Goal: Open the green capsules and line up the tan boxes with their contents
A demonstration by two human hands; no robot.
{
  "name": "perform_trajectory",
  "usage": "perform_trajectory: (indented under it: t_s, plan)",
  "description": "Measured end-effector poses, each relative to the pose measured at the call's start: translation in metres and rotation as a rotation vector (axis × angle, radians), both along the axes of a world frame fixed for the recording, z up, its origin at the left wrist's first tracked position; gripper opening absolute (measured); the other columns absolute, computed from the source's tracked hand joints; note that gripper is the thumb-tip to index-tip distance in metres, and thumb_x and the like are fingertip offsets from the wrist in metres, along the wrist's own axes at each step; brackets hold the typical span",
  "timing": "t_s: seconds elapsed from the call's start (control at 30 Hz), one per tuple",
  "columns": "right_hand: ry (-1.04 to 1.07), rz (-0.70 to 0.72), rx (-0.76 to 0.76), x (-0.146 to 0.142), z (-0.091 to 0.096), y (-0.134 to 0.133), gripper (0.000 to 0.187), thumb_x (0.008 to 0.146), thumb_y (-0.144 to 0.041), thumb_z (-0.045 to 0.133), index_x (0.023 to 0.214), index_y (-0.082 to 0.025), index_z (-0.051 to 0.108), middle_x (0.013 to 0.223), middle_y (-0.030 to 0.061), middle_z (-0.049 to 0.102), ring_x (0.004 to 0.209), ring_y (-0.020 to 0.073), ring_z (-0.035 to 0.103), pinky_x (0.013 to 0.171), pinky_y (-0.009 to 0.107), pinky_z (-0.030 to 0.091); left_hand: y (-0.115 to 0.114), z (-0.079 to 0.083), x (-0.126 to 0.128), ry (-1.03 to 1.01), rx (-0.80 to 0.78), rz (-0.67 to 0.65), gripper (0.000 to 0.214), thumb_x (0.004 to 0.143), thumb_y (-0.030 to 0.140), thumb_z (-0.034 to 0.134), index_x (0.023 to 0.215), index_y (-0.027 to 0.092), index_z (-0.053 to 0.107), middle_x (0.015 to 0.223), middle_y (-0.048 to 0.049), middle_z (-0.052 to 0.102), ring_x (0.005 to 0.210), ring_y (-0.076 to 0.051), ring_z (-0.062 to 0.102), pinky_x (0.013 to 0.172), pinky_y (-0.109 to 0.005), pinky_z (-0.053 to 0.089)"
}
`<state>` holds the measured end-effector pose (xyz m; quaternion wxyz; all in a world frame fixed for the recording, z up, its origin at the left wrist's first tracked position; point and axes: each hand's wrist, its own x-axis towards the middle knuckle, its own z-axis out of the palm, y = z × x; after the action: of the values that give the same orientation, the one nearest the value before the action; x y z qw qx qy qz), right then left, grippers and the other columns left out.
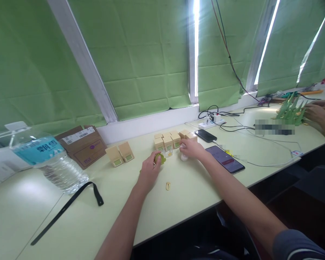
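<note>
The left hand (pixel 150 169) has its grip closed around a small green round piece (pixel 160 157), fingers curled over it just above the pale green desk (pixel 195 195). The right hand (pixel 191 148) rests with bent fingers over a small white round piece (pixel 184 157). Whether that grip actually pinches the piece or only covers it cannot be told.

Between the two grips sits a tiny clear pot (pixel 168 152). Just beyond both grips, a tight cluster of small tan cardboard boxes with green labels (pixel 168 141) stands in rows. Two more tan boxes (pixel 119 154) stand well to the left of the left grip. A yellow loop (pixel 168 186) lies on the near side of the grips, loose.

As a judgement, the work looks partway. Most boxes are gathered and upright, while the green piece, the white piece, the pot and the loop lie outside any box.

The green piece is too small and too covered to give a clear long axis or facing. It looks roughly round. The boxes stand with their long axis vertical, labels turned toward the person.
</note>
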<state>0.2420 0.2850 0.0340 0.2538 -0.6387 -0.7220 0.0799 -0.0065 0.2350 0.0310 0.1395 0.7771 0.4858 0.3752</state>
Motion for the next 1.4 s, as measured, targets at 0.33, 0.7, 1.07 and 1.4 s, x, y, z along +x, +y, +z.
perform_trajectory:
  t_s: [0.33,0.7,1.07,1.4]
  plan:
    - [-0.084,-0.153,-0.252,0.007,0.003,-0.001,0.025,0.085,-0.041,0.053,0.089,-0.022,0.069,0.099,0.0112,0.069,0.092,0.031,0.067,0.073,0.04,0.05,0.002,-0.001,0.0,0.013,0.005,-0.003,0.037,0.1,0.044,0.037,0.118,0.025,0.062,0.082,-0.0008,0.066,0.075,-0.017,0.058,0.073,-0.029,0.044]
    - [-0.009,-0.193,-0.054,0.007,0.005,-0.002,0.039,0.094,-0.052,0.045,0.1,-0.021,0.067,0.104,0.013,0.068,0.091,0.0291,0.065,0.076,0.039,0.048,0.0,-0.003,0.0,-0.002,0.021,-0.004,0.036,0.1,0.045,0.038,0.117,0.026,0.063,0.082,-0.0005,0.066,0.074,-0.016,0.058,0.069,-0.028,0.044]
    - [0.274,0.597,0.289,-0.053,-0.001,-0.031,0.023,0.087,-0.038,0.067,0.102,-0.023,0.06,0.102,0.0039,0.067,0.093,0.0187,0.063,0.074,0.03,0.052,0.002,-0.001,0.0,-0.036,0.021,-0.03,0.033,0.1,0.042,0.04,0.118,0.025,0.061,0.093,-0.0014,0.071,0.078,-0.016,0.062,0.074,-0.028,0.046]
    - [0.409,0.581,0.267,-0.062,-0.009,-0.029,0.022,0.088,-0.033,0.064,0.107,-0.022,0.062,0.109,0.0065,0.064,0.091,0.0176,0.063,0.074,0.032,0.058,0.006,-0.005,0.0,-0.106,0.035,0.0,0.037,0.101,0.042,0.036,0.129,0.026,0.054,0.093,-0.0028,0.071,0.083,-0.019,0.067,0.079,-0.032,0.049]
